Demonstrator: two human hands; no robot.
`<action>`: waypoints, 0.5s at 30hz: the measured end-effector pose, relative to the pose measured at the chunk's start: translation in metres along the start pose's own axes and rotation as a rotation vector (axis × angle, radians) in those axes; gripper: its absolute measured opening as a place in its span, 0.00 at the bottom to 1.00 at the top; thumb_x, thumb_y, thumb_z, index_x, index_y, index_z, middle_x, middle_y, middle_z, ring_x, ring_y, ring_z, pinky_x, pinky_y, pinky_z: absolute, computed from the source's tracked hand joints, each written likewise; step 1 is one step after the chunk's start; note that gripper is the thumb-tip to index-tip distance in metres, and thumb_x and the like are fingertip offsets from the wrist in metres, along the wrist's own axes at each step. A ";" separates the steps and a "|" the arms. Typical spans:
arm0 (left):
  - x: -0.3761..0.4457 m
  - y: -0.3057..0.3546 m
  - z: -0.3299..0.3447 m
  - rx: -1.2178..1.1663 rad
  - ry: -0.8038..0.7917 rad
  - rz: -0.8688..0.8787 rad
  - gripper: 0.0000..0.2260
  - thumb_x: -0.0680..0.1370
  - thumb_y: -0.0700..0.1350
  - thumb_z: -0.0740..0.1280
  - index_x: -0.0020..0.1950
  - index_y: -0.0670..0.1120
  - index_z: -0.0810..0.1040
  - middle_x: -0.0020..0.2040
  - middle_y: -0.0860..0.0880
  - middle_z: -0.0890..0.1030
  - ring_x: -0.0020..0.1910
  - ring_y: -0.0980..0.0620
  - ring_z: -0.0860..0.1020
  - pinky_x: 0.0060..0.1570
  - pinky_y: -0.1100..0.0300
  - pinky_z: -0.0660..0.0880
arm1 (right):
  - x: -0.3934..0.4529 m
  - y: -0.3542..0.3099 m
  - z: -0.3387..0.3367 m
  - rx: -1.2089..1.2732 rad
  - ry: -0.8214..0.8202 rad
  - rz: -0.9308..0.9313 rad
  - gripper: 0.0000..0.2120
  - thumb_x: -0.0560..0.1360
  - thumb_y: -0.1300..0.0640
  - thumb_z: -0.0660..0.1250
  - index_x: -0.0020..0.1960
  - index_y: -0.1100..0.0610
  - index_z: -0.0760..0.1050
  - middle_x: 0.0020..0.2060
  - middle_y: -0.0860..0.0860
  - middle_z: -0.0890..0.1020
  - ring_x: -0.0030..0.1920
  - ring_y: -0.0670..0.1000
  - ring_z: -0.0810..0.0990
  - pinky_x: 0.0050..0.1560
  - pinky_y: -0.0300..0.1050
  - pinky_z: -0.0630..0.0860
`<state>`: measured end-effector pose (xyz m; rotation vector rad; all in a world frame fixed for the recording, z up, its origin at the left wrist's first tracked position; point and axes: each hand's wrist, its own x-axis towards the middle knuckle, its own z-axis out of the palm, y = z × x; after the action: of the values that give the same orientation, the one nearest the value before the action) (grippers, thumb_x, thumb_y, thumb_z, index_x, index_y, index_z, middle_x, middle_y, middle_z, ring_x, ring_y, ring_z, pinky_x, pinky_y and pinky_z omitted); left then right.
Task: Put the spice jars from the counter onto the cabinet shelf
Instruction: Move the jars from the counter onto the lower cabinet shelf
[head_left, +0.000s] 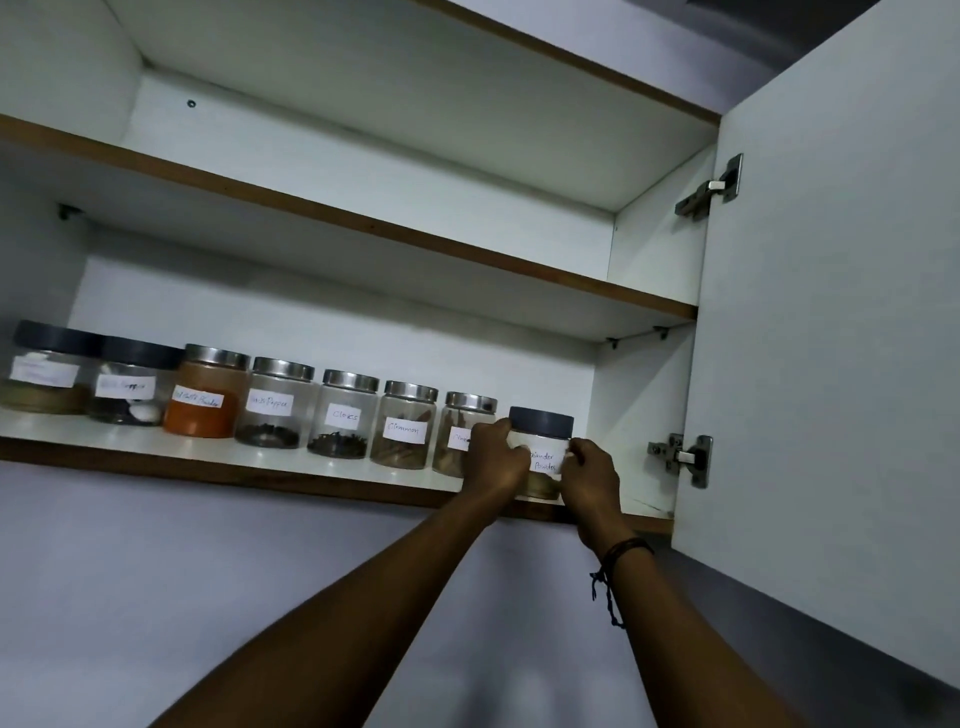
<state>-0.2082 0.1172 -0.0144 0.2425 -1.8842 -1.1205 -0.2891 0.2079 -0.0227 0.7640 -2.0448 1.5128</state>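
A dark-lidded jar labelled coriander powder (542, 427) stands at the right end of a row on the lower cabinet shelf (156, 447). My left hand (493, 457) grips its left side and my right hand (589, 475) grips its right side. To its left stand several labelled spice jars: two cinnamon jars (408, 426), cloves (345, 413), pepper (275, 402), an orange powder jar (205, 392) and two dark-lidded jars (130, 382). The jar closest to my left hand is partly hidden by it.
The open cabinet door (831, 312) hangs at the right on two metal hinges (685, 457). An upper shelf (363, 223) sits above the jars. A short stretch of shelf lies between the held jar and the cabinet's right wall (639, 415).
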 end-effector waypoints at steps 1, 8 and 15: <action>0.004 0.002 0.002 0.020 -0.021 -0.003 0.15 0.76 0.36 0.65 0.63 0.40 0.77 0.61 0.39 0.78 0.58 0.41 0.79 0.59 0.47 0.78 | 0.006 0.002 0.001 -0.022 -0.006 0.000 0.12 0.79 0.66 0.54 0.51 0.64 0.77 0.50 0.61 0.82 0.47 0.58 0.78 0.48 0.50 0.74; 0.015 -0.003 0.006 0.128 -0.078 -0.016 0.15 0.77 0.36 0.65 0.64 0.39 0.76 0.62 0.39 0.80 0.60 0.40 0.78 0.61 0.50 0.75 | 0.023 0.008 0.019 -0.097 -0.115 -0.020 0.11 0.77 0.64 0.64 0.59 0.63 0.76 0.58 0.59 0.81 0.57 0.60 0.79 0.49 0.42 0.72; 0.015 -0.007 0.009 0.225 -0.046 0.015 0.14 0.76 0.35 0.66 0.62 0.37 0.77 0.61 0.38 0.79 0.60 0.39 0.78 0.60 0.46 0.76 | 0.022 0.011 0.022 -0.203 -0.159 -0.060 0.13 0.74 0.64 0.68 0.59 0.63 0.76 0.57 0.59 0.81 0.56 0.59 0.80 0.46 0.40 0.69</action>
<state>-0.2255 0.1106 -0.0127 0.3307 -2.0508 -0.9108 -0.3136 0.1861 -0.0216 0.8785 -2.2288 1.2226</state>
